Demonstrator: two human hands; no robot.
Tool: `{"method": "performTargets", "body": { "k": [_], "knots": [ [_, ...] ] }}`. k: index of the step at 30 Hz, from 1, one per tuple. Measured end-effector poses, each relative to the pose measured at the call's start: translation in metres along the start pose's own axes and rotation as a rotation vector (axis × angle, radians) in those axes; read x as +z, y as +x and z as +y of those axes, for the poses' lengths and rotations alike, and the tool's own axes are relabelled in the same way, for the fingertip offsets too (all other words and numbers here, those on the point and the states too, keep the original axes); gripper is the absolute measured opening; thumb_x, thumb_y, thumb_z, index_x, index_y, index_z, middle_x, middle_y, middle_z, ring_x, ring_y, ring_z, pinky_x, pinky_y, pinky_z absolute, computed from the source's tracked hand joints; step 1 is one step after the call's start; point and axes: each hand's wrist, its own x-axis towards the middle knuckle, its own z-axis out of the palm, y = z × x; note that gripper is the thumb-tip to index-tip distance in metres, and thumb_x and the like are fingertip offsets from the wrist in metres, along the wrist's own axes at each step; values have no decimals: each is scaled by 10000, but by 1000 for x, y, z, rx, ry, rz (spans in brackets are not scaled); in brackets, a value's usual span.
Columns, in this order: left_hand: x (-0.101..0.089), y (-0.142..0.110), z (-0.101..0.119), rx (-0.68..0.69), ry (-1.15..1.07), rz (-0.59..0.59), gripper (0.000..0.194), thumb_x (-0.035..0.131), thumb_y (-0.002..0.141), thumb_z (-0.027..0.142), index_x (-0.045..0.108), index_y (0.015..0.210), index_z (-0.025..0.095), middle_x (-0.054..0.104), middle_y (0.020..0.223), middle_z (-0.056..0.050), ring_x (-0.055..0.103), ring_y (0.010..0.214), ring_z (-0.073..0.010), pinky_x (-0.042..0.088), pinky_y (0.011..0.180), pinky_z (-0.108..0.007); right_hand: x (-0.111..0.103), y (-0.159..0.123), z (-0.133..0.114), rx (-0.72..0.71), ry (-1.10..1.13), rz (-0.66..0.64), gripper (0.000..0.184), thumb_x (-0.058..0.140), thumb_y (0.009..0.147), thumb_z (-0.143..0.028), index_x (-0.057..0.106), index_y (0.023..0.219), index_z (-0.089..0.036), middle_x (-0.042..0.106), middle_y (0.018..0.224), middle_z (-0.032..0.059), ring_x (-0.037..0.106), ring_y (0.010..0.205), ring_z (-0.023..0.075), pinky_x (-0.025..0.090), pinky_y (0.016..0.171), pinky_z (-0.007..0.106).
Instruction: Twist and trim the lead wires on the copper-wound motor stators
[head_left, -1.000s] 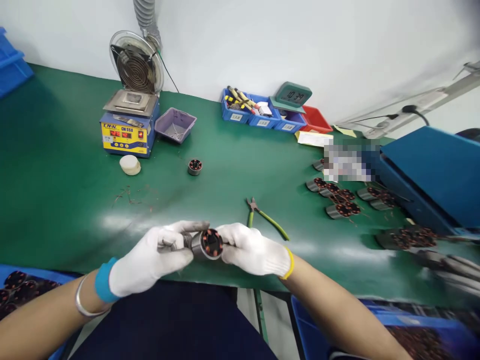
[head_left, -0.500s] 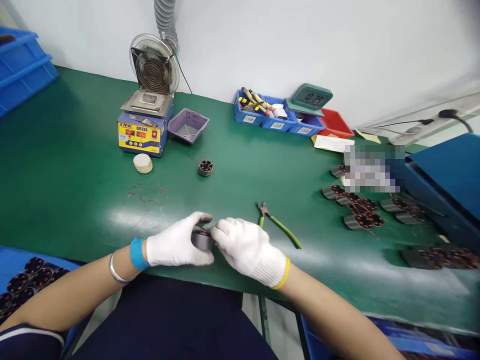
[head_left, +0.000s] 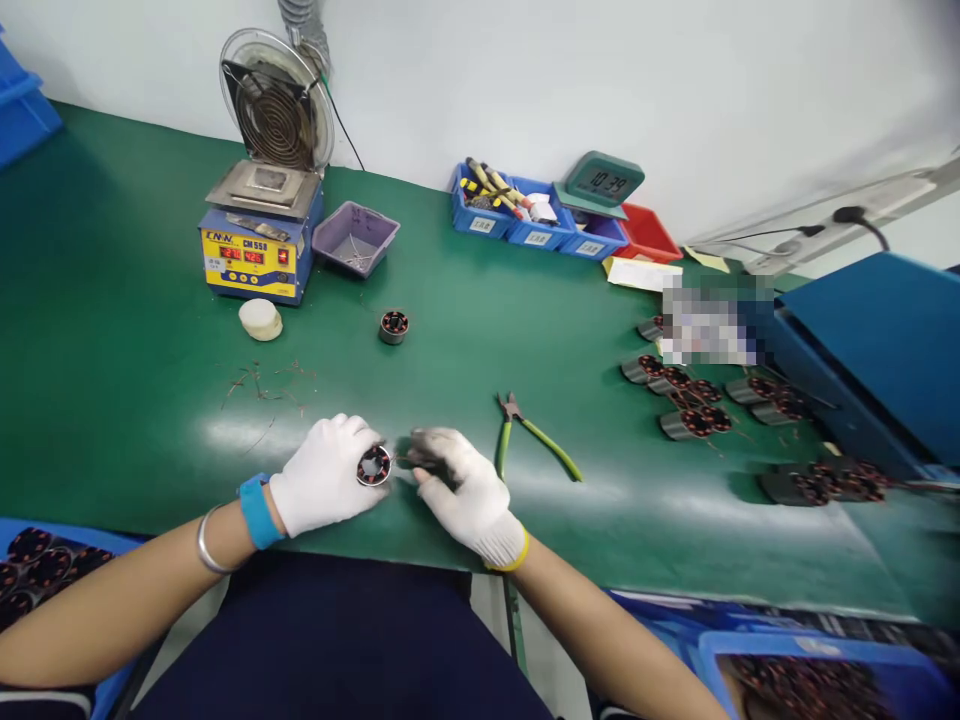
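Note:
My left hand (head_left: 326,478), in a white glove, is closed around a motor stator (head_left: 373,466). The stator's round end with copper windings faces up toward me, and a thin wire sticks out on its right side. Just right of it is my right hand (head_left: 461,487), also gloved, with thumb and fingers apart and the fingertips slightly blurred. Its fingers are close to the wire; I cannot tell if they touch it. Beyond the right hand lie cutting pliers (head_left: 517,420) with green handles, jaws pointing away. A second stator (head_left: 394,326) stands farther back on the green table.
A solder pot (head_left: 255,240) stands at the back left beside a purple tray (head_left: 375,245). Near it are a round white pad (head_left: 260,318) and wire scraps (head_left: 259,380). Several stators (head_left: 682,425) sit at right, near a blue box (head_left: 870,340). Tool bins (head_left: 536,235) line the wall.
My left hand has turned the stator so its wound end faces me. My right hand has moved off the stator and its fingers have spread. The view has shifted slightly to the right.

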Motion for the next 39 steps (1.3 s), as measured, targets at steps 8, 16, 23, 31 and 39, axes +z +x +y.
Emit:
{"method": "performTargets", "body": {
  "k": [8, 16, 23, 31, 39],
  "knots": [
    [-4, 7, -5, 6, 10, -38, 299, 665, 689, 431, 634, 829, 169, 613, 807, -66, 580, 767, -233, 421, 678, -329, 6, 30, -3, -127, -65, -157, 184, 468, 889, -212, 610, 1003, -182, 640, 1056, 88, 586, 1026, 205, 346, 1091, 444],
    [-1, 3, -3, -75, 56, -2, 384, 648, 673, 532, 597, 775, 165, 608, 780, -74, 588, 765, -253, 420, 678, -352, -31, 33, 13, 169, -22, -211, 232, 391, 909, -233, 558, 752, -196, 625, 877, 43, 578, 822, 169, 449, 810, 322],
    [5, 2, 0, -133, 137, 64, 270, 596, 696, 438, 558, 709, 171, 581, 699, -84, 589, 711, -261, 406, 636, -364, -1, 36, -35, 190, -237, -411, 305, 475, 898, -454, 583, 770, -199, 618, 814, 23, 547, 704, 147, 292, 583, 256],
    [4, 0, -1, -146, 139, 40, 404, 602, 683, 576, 548, 700, 176, 595, 732, -83, 591, 730, -260, 407, 653, -360, -24, 30, 0, 370, -204, -171, 326, 342, 929, -351, 583, 778, -191, 614, 780, 41, 564, 706, 172, 398, 630, 292],
    [6, 0, -1, -149, 176, 99, 395, 557, 731, 572, 535, 683, 180, 565, 673, -78, 575, 670, -244, 373, 610, -353, -20, 41, -19, -563, -542, -325, 265, 428, 852, -129, 661, 933, -227, 665, 1008, 77, 462, 1197, 267, 43, 1138, 615]
  ]
}}
